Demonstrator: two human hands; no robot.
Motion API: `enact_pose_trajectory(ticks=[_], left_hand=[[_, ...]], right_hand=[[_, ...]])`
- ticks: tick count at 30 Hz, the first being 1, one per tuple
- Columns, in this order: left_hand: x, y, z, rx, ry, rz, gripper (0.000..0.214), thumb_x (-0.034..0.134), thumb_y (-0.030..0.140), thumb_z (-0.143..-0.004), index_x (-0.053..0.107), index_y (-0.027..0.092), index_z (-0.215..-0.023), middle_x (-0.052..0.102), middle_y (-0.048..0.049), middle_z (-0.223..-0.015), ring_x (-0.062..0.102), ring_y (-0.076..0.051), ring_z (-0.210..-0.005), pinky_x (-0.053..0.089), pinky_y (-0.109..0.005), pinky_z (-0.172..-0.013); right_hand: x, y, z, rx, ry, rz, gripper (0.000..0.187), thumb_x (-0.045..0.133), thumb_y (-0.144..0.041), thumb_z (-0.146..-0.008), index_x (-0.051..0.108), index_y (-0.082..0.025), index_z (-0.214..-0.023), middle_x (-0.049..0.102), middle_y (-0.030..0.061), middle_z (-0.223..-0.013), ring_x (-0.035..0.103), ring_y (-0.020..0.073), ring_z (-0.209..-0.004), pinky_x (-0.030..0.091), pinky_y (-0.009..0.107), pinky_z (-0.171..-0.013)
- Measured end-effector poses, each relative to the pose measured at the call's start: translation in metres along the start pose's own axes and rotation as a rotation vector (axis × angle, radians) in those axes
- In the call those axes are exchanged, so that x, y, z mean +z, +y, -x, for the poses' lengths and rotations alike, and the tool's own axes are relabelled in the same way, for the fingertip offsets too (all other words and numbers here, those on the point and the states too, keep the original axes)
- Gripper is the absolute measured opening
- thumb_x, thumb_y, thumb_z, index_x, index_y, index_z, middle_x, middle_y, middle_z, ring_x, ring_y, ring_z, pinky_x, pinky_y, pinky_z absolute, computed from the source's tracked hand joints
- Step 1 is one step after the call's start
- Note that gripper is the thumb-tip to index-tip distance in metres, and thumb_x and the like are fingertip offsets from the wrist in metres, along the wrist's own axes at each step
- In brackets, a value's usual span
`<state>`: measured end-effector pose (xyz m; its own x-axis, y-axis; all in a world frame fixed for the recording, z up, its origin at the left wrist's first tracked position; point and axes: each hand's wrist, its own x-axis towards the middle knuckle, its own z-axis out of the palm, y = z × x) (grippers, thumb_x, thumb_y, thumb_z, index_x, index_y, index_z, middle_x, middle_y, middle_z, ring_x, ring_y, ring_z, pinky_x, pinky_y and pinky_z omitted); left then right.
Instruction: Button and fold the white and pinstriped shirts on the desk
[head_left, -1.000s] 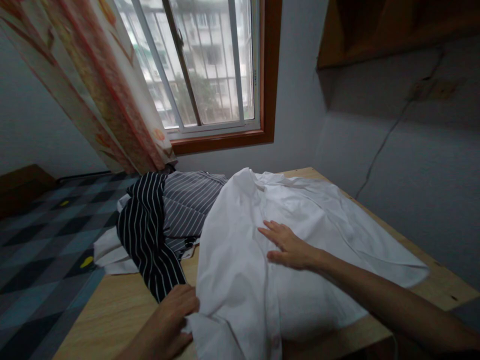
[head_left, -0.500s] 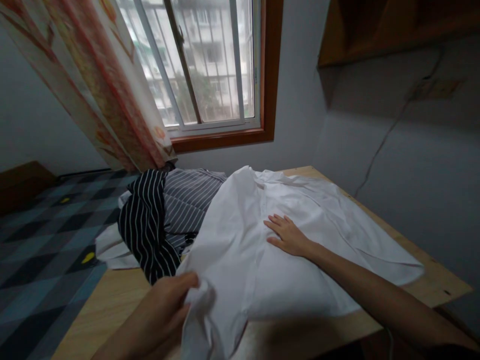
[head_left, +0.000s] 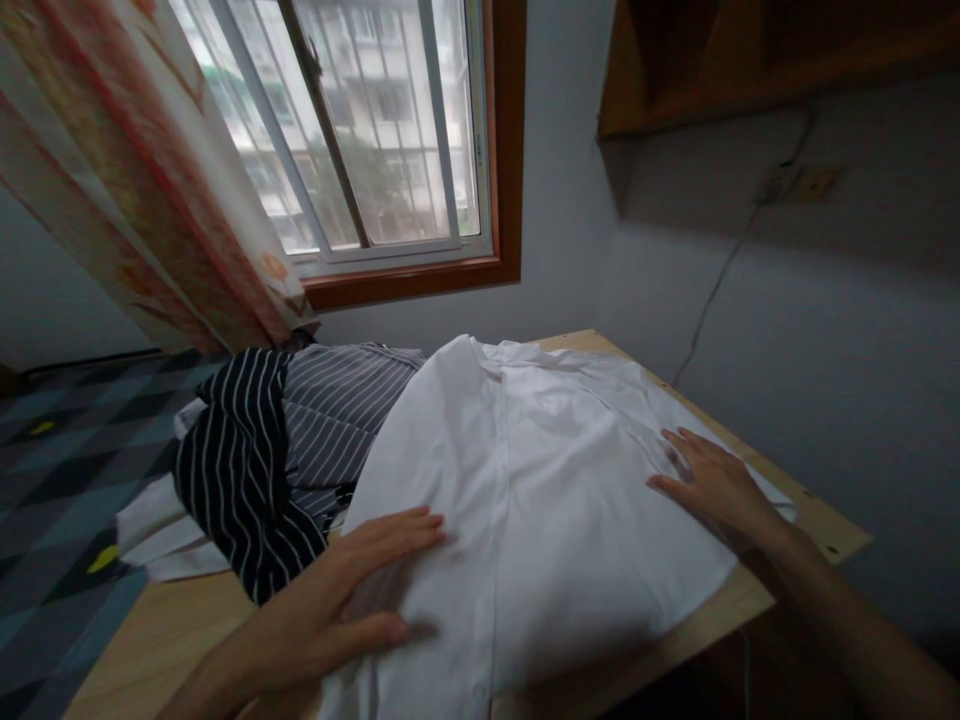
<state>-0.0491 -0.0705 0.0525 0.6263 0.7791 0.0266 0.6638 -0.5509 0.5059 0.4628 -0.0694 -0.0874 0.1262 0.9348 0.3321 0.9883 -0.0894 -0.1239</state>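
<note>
A white button-up shirt [head_left: 555, 480] lies spread over a wooden board, its button strip running lengthwise through the middle and its near edge hanging past the board's front. Over the left part of the shirt is my left hand [head_left: 367, 580], fingers stretched out and thumb apart, holding nothing. My right hand [head_left: 709, 480] is at the shirt's right side, fingers spread, on or just above the cloth; whether it touches I cannot tell. Some creases show in the cloth near the right hand.
The wooden board [head_left: 172, 630] has corners showing at right. Striped clothes, one black [head_left: 240, 460] and one grey [head_left: 345, 410], lie heaped left of the shirt, beside a checked bedspread [head_left: 60, 480]. A cable [head_left: 709, 310] hangs along the wall beneath a shelf [head_left: 675, 100].
My left hand has let go of the shirt's left edge and opened over the cloth. My right hand has moved from the middle to the shirt's right side. The view has shifted right.
</note>
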Motion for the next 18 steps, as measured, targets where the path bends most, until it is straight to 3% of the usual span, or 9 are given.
enact_pose_trajectory(ticks=[1, 3, 7, 12, 18], left_hand=[[0.008, 0.006, -0.021, 0.116, -0.121, -0.064, 0.063, 0.059, 0.065, -0.077, 0.054, 0.037, -0.133, 0.053, -0.0044, -0.140, 0.048, -0.030, -0.129, 0.035, -0.049, -0.108], [0.032, 0.010, -0.058, 0.245, -0.248, -0.182, 0.069, 0.052, 0.066, -0.082, 0.040, 0.036, -0.144, 0.034, -0.0053, -0.153, 0.029, -0.032, -0.142, 0.018, -0.059, -0.113], [0.077, -0.004, -0.105, 0.227, -0.285, -0.330, 0.075, 0.042, 0.071, -0.085, 0.028, 0.035, -0.149, 0.021, -0.0077, -0.158, 0.013, -0.036, -0.145, 0.011, -0.065, -0.112], [0.103, -0.018, -0.122, 0.128, -0.160, -0.417, 0.077, 0.037, 0.074, -0.084, 0.029, 0.034, -0.149, 0.020, -0.0071, -0.159, 0.012, -0.038, -0.145, 0.010, -0.064, -0.112], [0.115, -0.010, -0.129, 0.039, -0.080, -0.420, 0.078, 0.035, 0.074, -0.085, 0.029, 0.031, -0.150, 0.020, -0.0083, -0.159, 0.011, -0.042, -0.144, 0.011, -0.067, -0.110]], right_hand=[[0.003, 0.005, 0.006, 0.018, -0.015, 0.013, 0.068, 0.053, -0.057, -0.080, 0.052, -0.016, -0.133, 0.054, 0.0182, -0.136, 0.051, 0.0362, -0.125, 0.040, 0.052, -0.103], [0.010, 0.007, 0.016, 0.060, -0.014, 0.037, 0.059, 0.046, -0.052, -0.085, 0.054, -0.015, -0.131, 0.057, 0.0182, -0.133, 0.053, 0.0351, -0.123, 0.042, 0.052, -0.102], [0.019, 0.008, 0.026, 0.023, 0.013, 0.025, 0.053, 0.036, -0.041, -0.089, 0.058, -0.011, -0.127, 0.059, 0.0184, -0.130, 0.053, 0.0313, -0.123, 0.040, 0.048, -0.106], [0.014, 0.027, 0.032, -0.051, 0.030, -0.127, 0.047, 0.038, -0.039, -0.087, 0.064, -0.016, -0.119, 0.062, 0.0142, -0.127, 0.058, 0.0272, -0.118, 0.043, 0.046, -0.104], [-0.001, 0.029, 0.029, 0.012, 0.107, -0.140, 0.037, 0.038, -0.043, -0.086, 0.069, -0.022, -0.084, 0.072, 0.0139, -0.091, 0.066, 0.0312, -0.090, 0.049, 0.048, -0.087]])
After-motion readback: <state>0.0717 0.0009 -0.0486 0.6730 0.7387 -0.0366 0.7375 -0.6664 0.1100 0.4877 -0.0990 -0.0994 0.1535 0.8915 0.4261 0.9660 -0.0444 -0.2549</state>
